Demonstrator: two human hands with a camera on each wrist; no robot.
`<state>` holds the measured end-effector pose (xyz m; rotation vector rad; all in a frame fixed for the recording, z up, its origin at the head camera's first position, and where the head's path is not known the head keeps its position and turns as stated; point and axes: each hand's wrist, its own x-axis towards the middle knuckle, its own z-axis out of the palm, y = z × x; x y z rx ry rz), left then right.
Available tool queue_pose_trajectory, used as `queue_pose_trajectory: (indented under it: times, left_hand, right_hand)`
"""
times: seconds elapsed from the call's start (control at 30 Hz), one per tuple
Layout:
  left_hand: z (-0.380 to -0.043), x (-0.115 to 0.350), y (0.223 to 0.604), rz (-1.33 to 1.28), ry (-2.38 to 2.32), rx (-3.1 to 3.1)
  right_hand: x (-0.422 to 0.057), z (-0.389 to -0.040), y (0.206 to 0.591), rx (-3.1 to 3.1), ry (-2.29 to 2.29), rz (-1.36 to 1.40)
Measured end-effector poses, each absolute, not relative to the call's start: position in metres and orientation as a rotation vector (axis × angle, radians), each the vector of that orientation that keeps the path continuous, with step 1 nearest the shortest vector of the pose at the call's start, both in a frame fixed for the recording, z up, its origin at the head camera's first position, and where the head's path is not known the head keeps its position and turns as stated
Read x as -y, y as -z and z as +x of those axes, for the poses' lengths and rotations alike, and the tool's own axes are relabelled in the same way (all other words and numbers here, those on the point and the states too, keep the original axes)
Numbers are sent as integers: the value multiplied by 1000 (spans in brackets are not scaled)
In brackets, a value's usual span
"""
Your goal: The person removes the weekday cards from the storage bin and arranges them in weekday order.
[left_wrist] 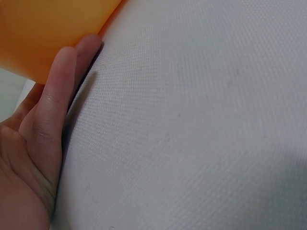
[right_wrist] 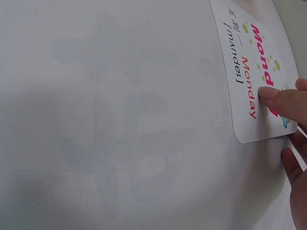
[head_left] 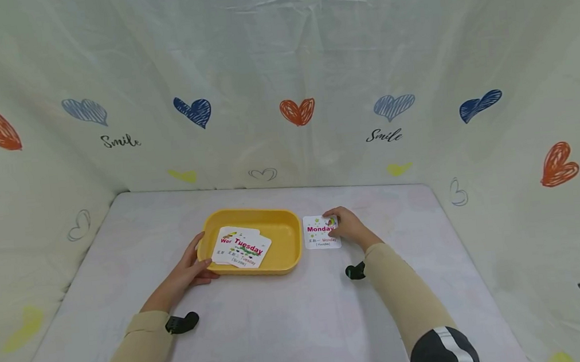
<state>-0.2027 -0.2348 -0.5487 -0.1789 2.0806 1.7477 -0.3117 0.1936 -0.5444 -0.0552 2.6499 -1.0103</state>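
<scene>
A yellow tray (head_left: 286,243) stands on the table, and my left hand (head_left: 189,267) grips its left end. In the left wrist view, the thumb (left_wrist: 58,76) lies along the outside of the tray wall. Inside the tray, a white card reading "Tuesday" (head_left: 255,257) overlaps a second card (head_left: 222,240), whose printed word is partly covered. To the right of the tray, my right hand (head_left: 350,228) pinches the right side of a "Monday" card (head_left: 316,240). Its thumb (right_wrist: 276,96) rests over the printing; other fingers are at the card's edge, partly hidden.
A white cloth covers the table (head_left: 282,331). A pale curtain (head_left: 247,47) printed with hearts and "Smile" rises along the back and both sides. Dark wrist devices hang beside the left cuff (head_left: 149,321) and the right cuff (head_left: 379,253).
</scene>
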Motion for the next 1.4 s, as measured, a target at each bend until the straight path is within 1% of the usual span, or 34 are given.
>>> queue_pose_trajectory:
  times: [0.23,0.4,0.53,0.73,0.87,1.13,1.4]
  left_hand:
    - [-202,235,550,-176,-1753,-2071]
    - [-203,236,550,-186,-1760,-2064]
    - [-203,236,550,-183,-1754,-2069]
    - [-203,235,550,-188,-1745,-2070]
    - [-202,235,550,-187,-1739,-2073]
    - [-199,236,548,-173,-1744,-2069]
    - [-198,239,553,-157,-1775,-2043]
  right_hand:
    - [-196,-308,543,-2696,983,-112]
    - [-196,-307,537,-2678,1068,-111]
    - [-191,-307,525,-2659,1119,-135]
    - [-174,-302,496,-2582,1225,-176]
    - [-163,-296,481,-2542,1283,-252]
    - [-141,-286,465,-2462,1351,-403]
    - [-115,-277,456,-2335,1216,-580]
